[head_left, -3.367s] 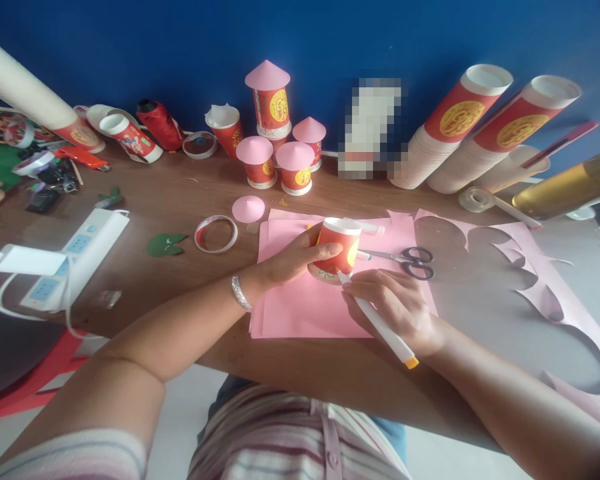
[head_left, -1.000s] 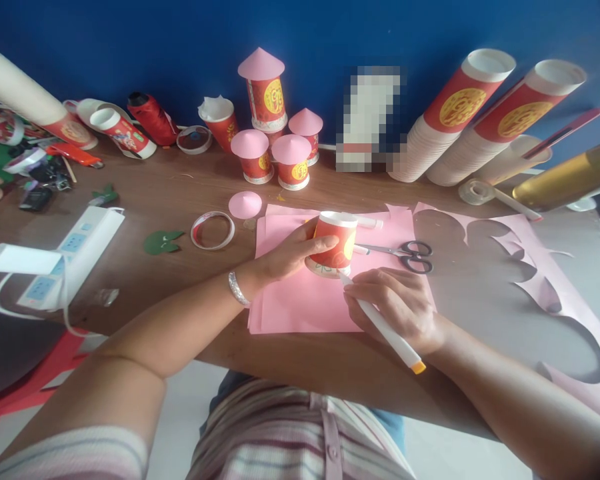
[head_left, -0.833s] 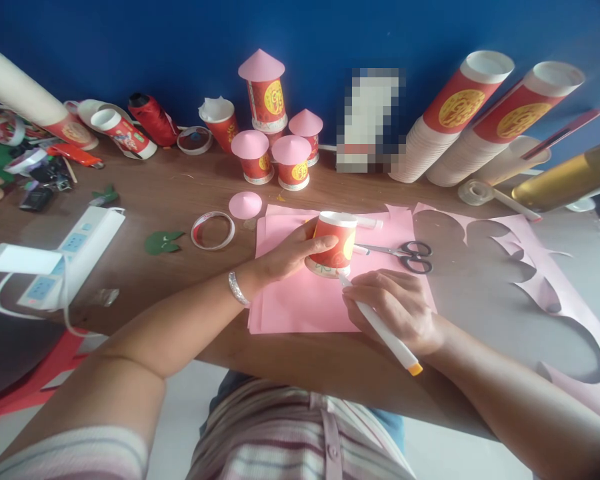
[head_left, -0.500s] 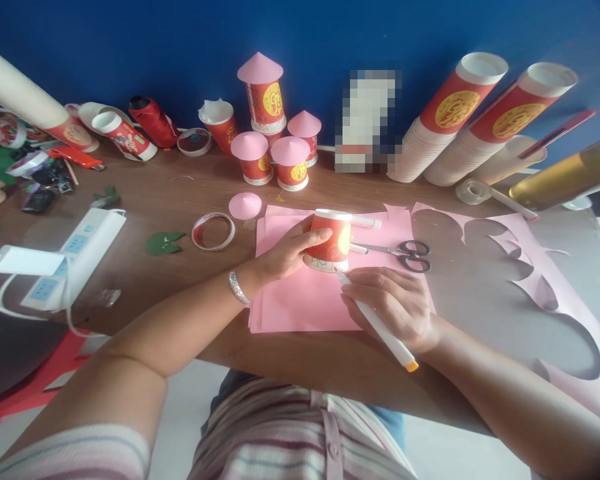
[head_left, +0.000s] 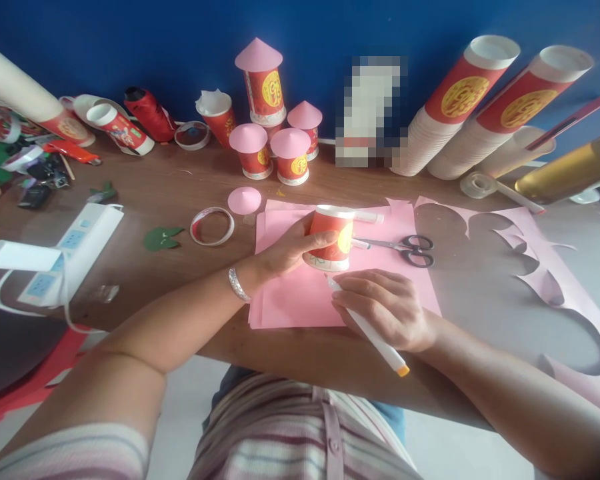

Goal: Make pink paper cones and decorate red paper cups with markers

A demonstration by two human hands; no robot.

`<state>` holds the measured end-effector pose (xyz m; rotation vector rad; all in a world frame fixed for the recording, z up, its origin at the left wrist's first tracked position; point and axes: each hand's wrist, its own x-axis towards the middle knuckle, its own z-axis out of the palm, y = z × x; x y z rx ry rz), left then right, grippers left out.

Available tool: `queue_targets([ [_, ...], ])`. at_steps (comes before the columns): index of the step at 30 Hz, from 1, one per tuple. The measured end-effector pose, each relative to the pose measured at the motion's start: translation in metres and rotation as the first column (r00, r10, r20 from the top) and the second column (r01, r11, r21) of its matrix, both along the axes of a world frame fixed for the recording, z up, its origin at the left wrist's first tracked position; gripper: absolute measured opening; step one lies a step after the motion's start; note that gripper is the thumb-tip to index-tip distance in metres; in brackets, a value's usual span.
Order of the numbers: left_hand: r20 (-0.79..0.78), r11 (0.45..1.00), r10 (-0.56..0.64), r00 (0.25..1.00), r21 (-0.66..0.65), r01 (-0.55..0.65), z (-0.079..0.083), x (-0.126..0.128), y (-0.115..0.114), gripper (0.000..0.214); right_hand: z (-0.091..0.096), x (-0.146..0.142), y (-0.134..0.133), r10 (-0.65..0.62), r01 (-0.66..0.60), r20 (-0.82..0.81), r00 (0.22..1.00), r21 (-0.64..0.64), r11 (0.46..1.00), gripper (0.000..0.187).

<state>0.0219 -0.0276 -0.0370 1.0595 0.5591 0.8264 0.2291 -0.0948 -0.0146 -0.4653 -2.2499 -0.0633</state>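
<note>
A red paper cup (head_left: 325, 230) with a yellow emblem is gripped in my left hand (head_left: 297, 243), over the pink paper. Green drawn marks show on its white band at the bottom. My right hand (head_left: 385, 307) is closed around a white marker (head_left: 373, 337) with an orange end. The marker's tip points at the cup's lower band, a small gap apart from it. Under both hands lie pink paper sheets (head_left: 290, 300). Scissors (head_left: 405, 250) with black handles rest on the sheets, to the right of the cup. Another white marker (head_left: 369, 217) lies behind the cup.
Red cups with pink cone roofs (head_left: 293, 157) stand at the back, near a loose pink cone (head_left: 245, 200). Tall cup stacks (head_left: 455, 100) lean on the wall. Pink paper offcuts (head_left: 570, 280) spread at right. A tape roll (head_left: 212, 227) and power strip (head_left: 75, 253) are left.
My right hand has shifted slightly left, and the marker's tip has come away from the cup's lower band. The cup has turned a little in my left hand. The view has shifted slightly.
</note>
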Motion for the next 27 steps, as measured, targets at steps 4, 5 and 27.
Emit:
queue_targets([
  [4,-0.027,1.000,-0.009,1.000,0.028,0.009,0.0005,-0.0016,-0.0008,0.039,0.0031,0.0033,0.0003,-0.056,0.054,-0.037,0.998,-0.056,0.997,0.018],
  [5,-0.035,1.000,-0.008,0.999,0.029,0.009,0.0006,-0.0019,-0.0010,0.038,0.0036,0.0042,0.0007,-0.068,0.065,-0.041,0.997,-0.065,0.996,0.019],
  [27,-0.039,1.000,-0.018,0.999,0.006,0.018,0.0040,-0.0012,-0.0010,0.043,0.0060,0.0044,0.0045,-0.030,0.032,0.015,0.999,-0.146,0.989,0.019],
])
